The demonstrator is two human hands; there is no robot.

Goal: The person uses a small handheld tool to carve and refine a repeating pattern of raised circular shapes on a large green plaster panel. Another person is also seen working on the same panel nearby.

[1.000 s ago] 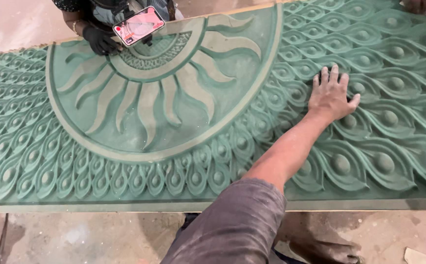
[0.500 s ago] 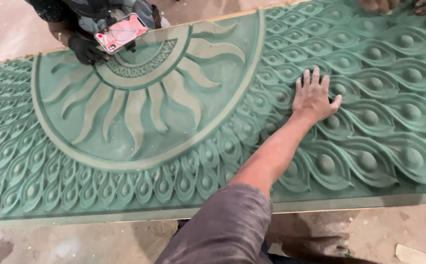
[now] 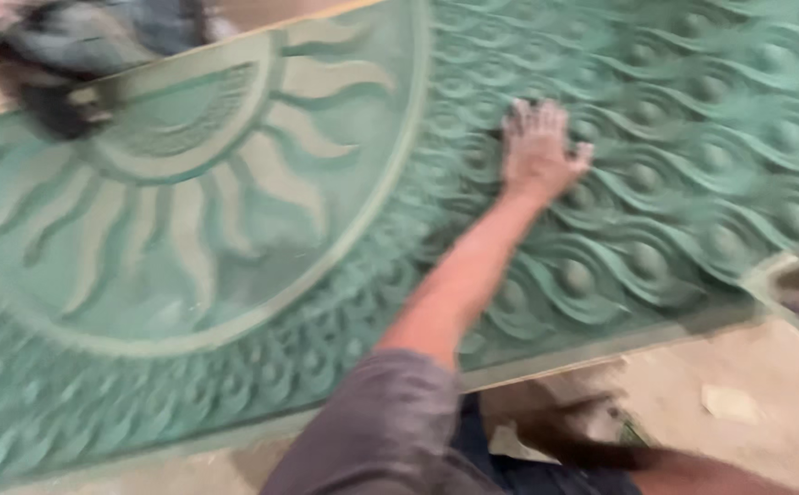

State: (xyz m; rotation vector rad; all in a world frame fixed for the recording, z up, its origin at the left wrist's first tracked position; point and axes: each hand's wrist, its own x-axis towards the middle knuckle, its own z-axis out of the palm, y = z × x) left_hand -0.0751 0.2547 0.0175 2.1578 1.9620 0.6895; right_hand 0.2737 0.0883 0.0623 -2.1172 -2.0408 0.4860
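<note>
There is a single view, from a camera worn on the person's head. It looks steeply down and forward across the carved green panel (image 3: 656, 137), tilted so the panel's near edge runs up from lower left to right. It sits close: the person's own sleeve (image 3: 372, 431) fills the bottom of the frame, and the panel runs past the left, top and right borders. The picture is motion-blurred. No second view shares the scene
</note>
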